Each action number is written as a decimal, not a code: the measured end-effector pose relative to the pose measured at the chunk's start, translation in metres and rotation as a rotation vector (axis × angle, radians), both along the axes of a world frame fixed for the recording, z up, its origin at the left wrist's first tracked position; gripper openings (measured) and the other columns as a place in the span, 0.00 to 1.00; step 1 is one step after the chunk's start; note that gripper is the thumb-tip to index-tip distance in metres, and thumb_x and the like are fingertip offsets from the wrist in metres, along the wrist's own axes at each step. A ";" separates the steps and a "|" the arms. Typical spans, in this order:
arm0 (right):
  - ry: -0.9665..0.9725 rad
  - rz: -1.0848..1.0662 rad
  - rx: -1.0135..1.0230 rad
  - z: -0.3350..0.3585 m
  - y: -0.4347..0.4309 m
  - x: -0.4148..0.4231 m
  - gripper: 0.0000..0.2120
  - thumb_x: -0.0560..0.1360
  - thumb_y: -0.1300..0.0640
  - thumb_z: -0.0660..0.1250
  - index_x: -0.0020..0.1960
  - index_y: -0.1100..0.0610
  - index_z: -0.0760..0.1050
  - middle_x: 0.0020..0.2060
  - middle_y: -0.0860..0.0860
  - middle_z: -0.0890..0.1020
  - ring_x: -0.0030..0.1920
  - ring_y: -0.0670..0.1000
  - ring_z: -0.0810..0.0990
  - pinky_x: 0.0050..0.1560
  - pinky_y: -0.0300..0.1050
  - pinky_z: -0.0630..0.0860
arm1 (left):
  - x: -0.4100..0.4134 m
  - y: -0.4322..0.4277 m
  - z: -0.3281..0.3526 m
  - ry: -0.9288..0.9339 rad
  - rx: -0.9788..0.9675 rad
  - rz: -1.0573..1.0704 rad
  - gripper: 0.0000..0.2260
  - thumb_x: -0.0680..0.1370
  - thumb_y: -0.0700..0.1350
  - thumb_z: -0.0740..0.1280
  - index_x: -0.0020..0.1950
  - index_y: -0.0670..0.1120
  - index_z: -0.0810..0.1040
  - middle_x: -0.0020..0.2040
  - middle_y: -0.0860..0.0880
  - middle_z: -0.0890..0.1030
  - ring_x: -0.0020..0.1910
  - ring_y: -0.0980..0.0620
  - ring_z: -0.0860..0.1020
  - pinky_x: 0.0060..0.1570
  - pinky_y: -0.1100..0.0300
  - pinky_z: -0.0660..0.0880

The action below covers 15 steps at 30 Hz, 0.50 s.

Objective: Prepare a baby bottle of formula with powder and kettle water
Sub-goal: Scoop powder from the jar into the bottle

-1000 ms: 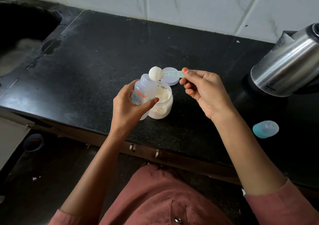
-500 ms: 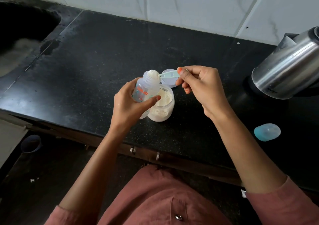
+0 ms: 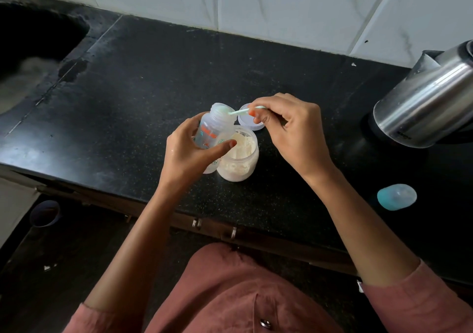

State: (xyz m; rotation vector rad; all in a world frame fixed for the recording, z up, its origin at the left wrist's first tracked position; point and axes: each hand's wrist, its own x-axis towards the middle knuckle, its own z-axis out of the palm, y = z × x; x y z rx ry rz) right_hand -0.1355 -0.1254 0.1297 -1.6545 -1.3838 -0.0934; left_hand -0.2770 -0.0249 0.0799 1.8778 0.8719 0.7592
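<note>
My left hand [image 3: 188, 153] grips a clear baby bottle [image 3: 213, 130] with orange markings, tilted over the open jar of white formula powder [image 3: 239, 157] on the black counter [image 3: 133, 84]. My right hand [image 3: 289, 133] pinches the handle of a pale green scoop [image 3: 236, 112], whose bowl is turned over into the bottle's mouth. The jar's white lid [image 3: 252, 125] lies flat just behind the jar, partly under my right hand. A steel kettle [image 3: 430, 102] stands at the right edge.
A teal bottle cap [image 3: 396, 196] lies on the counter near the front right. A dark sink [image 3: 33, 36] is set into the counter at the far left. White tiled wall [image 3: 281, 8] runs behind. The counter's front edge is close to my body.
The heaped scoop moved left from above the jar to the bottle's mouth and tipped over into it. My left hand has kept the bottle tilted in place.
</note>
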 end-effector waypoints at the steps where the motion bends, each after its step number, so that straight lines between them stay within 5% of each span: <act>1: -0.038 0.003 0.015 -0.001 0.000 0.000 0.04 0.72 0.66 0.68 0.45 0.64 0.81 0.35 0.56 0.83 0.35 0.48 0.76 0.39 0.35 0.72 | 0.000 0.000 0.000 -0.003 0.000 -0.003 0.23 0.66 0.50 0.77 0.59 0.52 0.75 0.49 0.57 0.79 0.49 0.59 0.78 0.46 0.69 0.74; 11: -0.125 0.000 0.081 -0.008 -0.002 0.000 0.04 0.71 0.66 0.69 0.45 0.66 0.81 0.37 0.57 0.84 0.36 0.47 0.74 0.41 0.33 0.71 | -0.003 0.001 0.001 -0.026 -0.023 -0.031 0.21 0.65 0.51 0.76 0.55 0.57 0.74 0.46 0.64 0.78 0.46 0.69 0.77 0.42 0.76 0.72; 15: -0.123 -0.008 0.093 -0.011 -0.003 -0.001 0.04 0.70 0.66 0.69 0.44 0.65 0.81 0.36 0.57 0.83 0.36 0.47 0.74 0.43 0.29 0.69 | -0.003 0.002 0.000 -0.030 -0.042 -0.036 0.22 0.65 0.50 0.77 0.56 0.55 0.76 0.47 0.61 0.80 0.47 0.64 0.79 0.44 0.73 0.74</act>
